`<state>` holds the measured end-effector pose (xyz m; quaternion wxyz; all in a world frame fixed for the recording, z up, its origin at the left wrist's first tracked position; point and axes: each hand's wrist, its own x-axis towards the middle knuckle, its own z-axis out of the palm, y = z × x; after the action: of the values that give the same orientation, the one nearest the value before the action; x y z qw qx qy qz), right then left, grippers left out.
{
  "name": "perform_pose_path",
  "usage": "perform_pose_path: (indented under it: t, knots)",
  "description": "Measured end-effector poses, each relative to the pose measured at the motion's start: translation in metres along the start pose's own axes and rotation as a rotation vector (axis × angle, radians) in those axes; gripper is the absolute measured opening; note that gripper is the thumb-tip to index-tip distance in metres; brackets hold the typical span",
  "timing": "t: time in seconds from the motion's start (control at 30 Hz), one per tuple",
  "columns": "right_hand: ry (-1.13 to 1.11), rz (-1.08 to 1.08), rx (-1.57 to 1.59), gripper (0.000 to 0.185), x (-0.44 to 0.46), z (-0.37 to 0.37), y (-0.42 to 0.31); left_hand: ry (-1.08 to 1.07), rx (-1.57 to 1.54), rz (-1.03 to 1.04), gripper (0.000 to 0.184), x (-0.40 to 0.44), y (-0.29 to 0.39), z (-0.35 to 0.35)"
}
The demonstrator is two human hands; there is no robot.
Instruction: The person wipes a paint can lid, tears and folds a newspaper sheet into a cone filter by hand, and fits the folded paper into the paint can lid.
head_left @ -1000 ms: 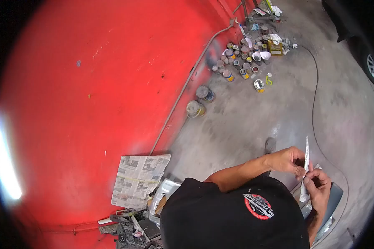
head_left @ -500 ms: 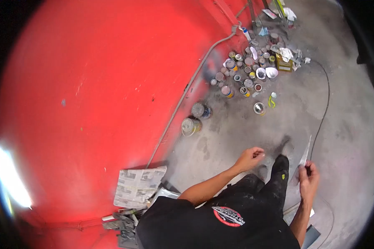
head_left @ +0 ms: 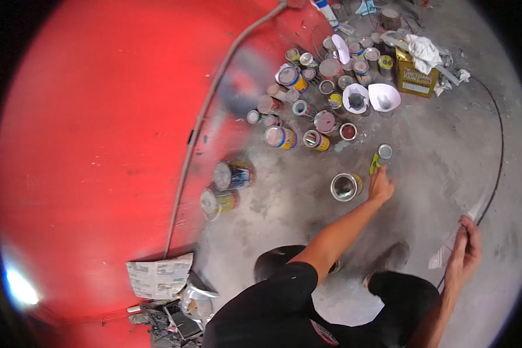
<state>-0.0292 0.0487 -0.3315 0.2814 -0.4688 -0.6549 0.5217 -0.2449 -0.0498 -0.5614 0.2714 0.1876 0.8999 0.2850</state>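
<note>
My left hand (head_left: 380, 187) reaches down to the floor, its fingertips closed on the near end of a yellow-green strip (head_left: 374, 163). Just beyond the strip is a small round can with a pale lid (head_left: 384, 151). An open can with a shiny rim (head_left: 345, 187) stands to the left of that hand. Off to the right, my right hand (head_left: 466, 250) is raised above the floor, thumb and fingers pinched on a thin folded paper (head_left: 474, 210) that points up and away.
Many paint cans (head_left: 326, 122) and white cups (head_left: 384, 97) crowd the floor ahead, beside a thinner tin (head_left: 416, 78). Two larger cans (head_left: 233, 176) stand near the red wall (head_left: 110, 145). A dark hose (head_left: 500, 145) curves along the right. Newspaper (head_left: 160, 277) lies lower left.
My left hand has moved forward and down from near my body to the yellow-green strip. My right hand has shifted to the right with the paper. The view is now closer to the cans.
</note>
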Motion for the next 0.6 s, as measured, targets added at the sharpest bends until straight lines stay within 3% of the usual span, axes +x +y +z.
perform_pose_path:
  t: [0.03, 0.1, 0.17, 0.2, 0.27, 0.33, 0.47, 0.53, 0.6]
  knots:
    - [0.0, 0.0, -0.001, 0.017, 0.01, 0.005, 0.012, 0.088, 0.079, 0.059, 0.062, 0.027, -0.009, 0.014]
    - [0.027, -0.307, -0.327, 0.02, 0.021, 0.007, 0.028, 0.171, 0.165, 0.124, 0.068, 0.073, -0.029, 0.039]
    - [0.052, -0.259, -0.291, 0.021, 0.022, -0.007, 0.038, 0.312, 0.338, 0.265, 0.072, 0.11, -0.04, 0.051]
    - [0.073, -0.208, -0.254, 0.023, 0.019, -0.01, 0.041, 0.312, 0.336, 0.276, 0.072, 0.123, -0.041, 0.051]
    - [0.267, -0.194, -0.208, 0.025, 0.015, 0.0, 0.034, -0.027, 0.388, 0.139, 0.076, 0.131, -0.04, 0.044]
    - [0.343, -0.203, -0.153, 0.025, 0.019, -0.003, 0.03, -0.041, 0.443, 0.169, 0.077, 0.124, -0.042, 0.045]
    - [0.201, -0.282, -0.167, 0.021, 0.024, 0.002, 0.016, -0.1, 0.676, 0.27, 0.077, 0.125, -0.027, 0.041]
    - [0.207, -0.271, -0.181, 0.02, 0.025, -0.001, 0.015, -0.036, 0.559, 0.462, 0.075, 0.125, -0.006, 0.039]
    - [0.265, -0.238, 0.04, 0.02, 0.024, -0.005, 0.019, 0.024, 0.426, 0.61, 0.072, 0.116, 0.018, 0.041]
